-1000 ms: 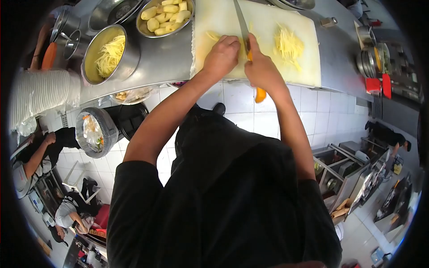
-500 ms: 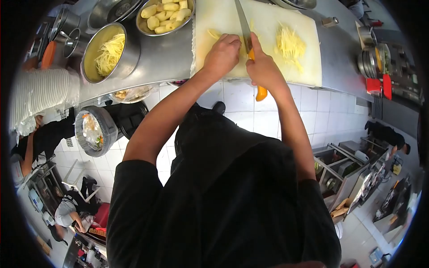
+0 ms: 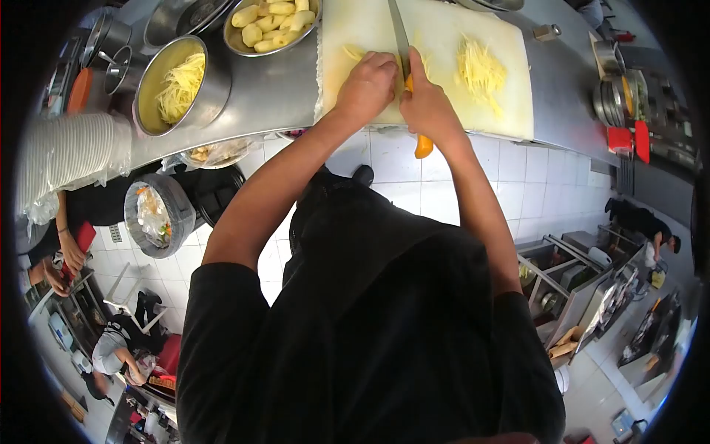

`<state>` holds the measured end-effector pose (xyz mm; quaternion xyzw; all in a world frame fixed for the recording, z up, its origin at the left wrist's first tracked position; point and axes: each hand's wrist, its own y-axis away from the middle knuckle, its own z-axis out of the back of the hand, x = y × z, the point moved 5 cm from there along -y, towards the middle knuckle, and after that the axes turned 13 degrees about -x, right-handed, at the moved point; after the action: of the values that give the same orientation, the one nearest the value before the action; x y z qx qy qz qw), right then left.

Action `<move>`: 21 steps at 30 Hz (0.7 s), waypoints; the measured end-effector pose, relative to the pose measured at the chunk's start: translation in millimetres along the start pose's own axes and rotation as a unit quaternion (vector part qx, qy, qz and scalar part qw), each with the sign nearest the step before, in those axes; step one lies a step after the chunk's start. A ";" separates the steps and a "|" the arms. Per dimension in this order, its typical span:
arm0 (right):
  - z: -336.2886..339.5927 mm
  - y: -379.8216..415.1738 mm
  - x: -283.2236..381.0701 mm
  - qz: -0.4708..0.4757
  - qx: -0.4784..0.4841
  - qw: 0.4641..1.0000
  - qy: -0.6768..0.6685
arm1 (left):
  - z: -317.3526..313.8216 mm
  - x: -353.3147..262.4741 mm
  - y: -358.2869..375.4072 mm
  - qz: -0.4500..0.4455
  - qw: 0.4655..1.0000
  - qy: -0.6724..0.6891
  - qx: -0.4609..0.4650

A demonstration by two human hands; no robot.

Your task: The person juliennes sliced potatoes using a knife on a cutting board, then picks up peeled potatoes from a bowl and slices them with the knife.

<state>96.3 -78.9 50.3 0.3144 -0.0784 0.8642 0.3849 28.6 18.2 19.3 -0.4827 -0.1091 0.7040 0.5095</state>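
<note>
A knife (image 3: 400, 29) with an orange handle is in my right hand (image 3: 430, 107), its blade pointing away over the white cutting board (image 3: 444, 18). My left hand (image 3: 367, 87) is closed on the board, just left of the blade; what its fingers press on is hidden. Yellow slices (image 3: 353, 52) lie beyond my left hand. A pile of thin yellow strips (image 3: 479, 70) rests on the right part of the board.
Left of the board are a bowl of peeled potatoes (image 3: 272, 26) and a steel pot (image 3: 220, 92) holding yellow strips. Stacked plates (image 3: 74, 159) stand far left. A lined bin (image 3: 185, 214) is below the counter. Several people are around the room.
My right hand and the knife have shifted slightly left, closer to my left hand. At the far left, another person's hands have come into view with something red.
</note>
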 end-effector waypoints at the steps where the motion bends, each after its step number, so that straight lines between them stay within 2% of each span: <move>1: 10.0 1.7 10.4 -0.033 0.029 0.999 -0.012 | -0.2 1.2 -1.5 0.000 1.000 0.000 -0.003; 3: 32.1 24.1 27.4 -0.103 0.094 0.990 -0.033 | 1.0 3.0 -1.0 -0.004 1.000 -0.004 -0.008; 5: 35.6 45.9 20.9 -0.067 0.079 0.995 -0.007 | 2.1 1.3 -1.2 -0.015 1.000 -0.008 -0.010; 9: 41.9 70.9 28.6 -0.087 0.098 0.991 0.035 | 2.0 2.1 -1.9 -0.004 1.000 -0.009 0.001; 10: 42.6 72.8 31.3 -0.068 0.078 0.992 0.066 | 1.7 2.0 -1.2 -0.002 1.000 -0.005 -0.001; 16: 10.0 45.7 8.9 -0.023 0.033 0.998 0.044 | 0.7 2.5 -0.3 0.000 1.000 -0.003 -0.004; 19: 9.8 13.6 9.2 -0.058 0.049 0.996 -0.037 | 2.3 3.3 -1.0 0.001 1.000 0.000 0.002; 20: 7.0 6.6 3.1 -0.027 0.026 0.999 -0.039 | 2.5 1.8 -0.2 0.004 1.000 0.003 0.007; 21: 13.9 7.4 8.6 -0.042 0.040 0.997 -0.041 | 2.3 2.0 -3.1 -0.002 1.000 0.001 0.007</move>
<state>93.4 -83.9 67.2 0.3679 -0.0457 0.8359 0.4047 28.7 22.0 21.3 -0.4800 -0.1047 0.7033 0.5139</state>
